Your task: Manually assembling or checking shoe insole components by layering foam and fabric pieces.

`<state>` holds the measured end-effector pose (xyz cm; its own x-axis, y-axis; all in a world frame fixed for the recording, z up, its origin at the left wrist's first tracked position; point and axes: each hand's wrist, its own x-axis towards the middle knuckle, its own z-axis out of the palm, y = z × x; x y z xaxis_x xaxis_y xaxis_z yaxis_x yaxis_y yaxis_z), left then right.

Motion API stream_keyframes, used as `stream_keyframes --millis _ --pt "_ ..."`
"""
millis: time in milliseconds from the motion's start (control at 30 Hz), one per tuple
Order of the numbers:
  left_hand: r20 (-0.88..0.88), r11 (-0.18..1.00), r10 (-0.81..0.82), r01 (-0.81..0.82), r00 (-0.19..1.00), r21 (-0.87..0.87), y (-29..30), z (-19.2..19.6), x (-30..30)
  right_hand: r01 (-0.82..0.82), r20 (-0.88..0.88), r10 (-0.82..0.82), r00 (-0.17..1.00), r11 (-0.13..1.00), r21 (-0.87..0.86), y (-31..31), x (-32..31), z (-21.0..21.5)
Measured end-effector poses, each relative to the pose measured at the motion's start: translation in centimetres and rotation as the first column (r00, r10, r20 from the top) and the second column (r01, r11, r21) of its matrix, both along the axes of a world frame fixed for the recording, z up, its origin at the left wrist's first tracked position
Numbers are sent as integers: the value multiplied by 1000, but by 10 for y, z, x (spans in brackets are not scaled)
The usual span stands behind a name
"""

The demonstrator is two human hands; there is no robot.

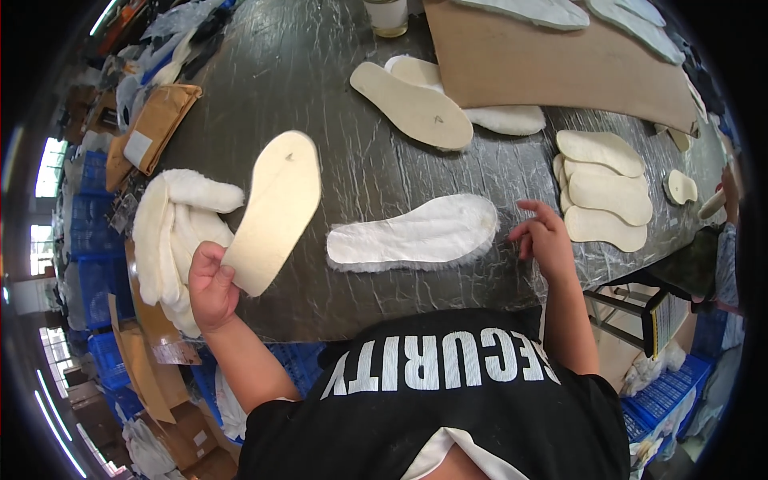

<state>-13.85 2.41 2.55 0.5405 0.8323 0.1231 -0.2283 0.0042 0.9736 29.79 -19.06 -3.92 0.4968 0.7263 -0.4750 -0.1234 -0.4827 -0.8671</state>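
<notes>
My left hand pinches the narrow end of a cream insole between thumb and fingers, its broad end tilted up above the table. In front of me on the table lies a fleece insole, white backing up, with fluffy fibres showing along its edge. My right hand hovers just right of its broad end, fingers curled loosely apart and nothing in them. Left of the held insole is a heap of fluffy white insoles. Cream insoles lie stacked beyond my right hand.
Farther back, another cream insole rests beside fleece ones partly under a brown cardboard sheet. A jar stands at the far edge. Brown paper packages and blue crates are at left. Another person's hand shows at far right.
</notes>
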Motion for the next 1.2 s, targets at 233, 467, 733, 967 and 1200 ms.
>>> stream_keyframes --millis 233,467,733,967,1200 --pt "83 932 -358 361 930 -26 0 8 62 94 -103 -65 993 949 301 17 -13 13" --pt "46 837 -476 468 878 -284 17 -29 89 -57 -435 226 872 928 367 53 -3 21" --pt "-168 894 -288 202 943 -400 -7 -21 92 -117 -325 184 928 970 214 38 0 20" --pt "-420 908 -175 -19 891 -418 -38 -14 96 1 -122 9 992 996 85 12 -17 27" --pt "-660 951 -100 -123 745 -283 -54 6 112 85 -43 -81 996 993 82 5 -25 21"
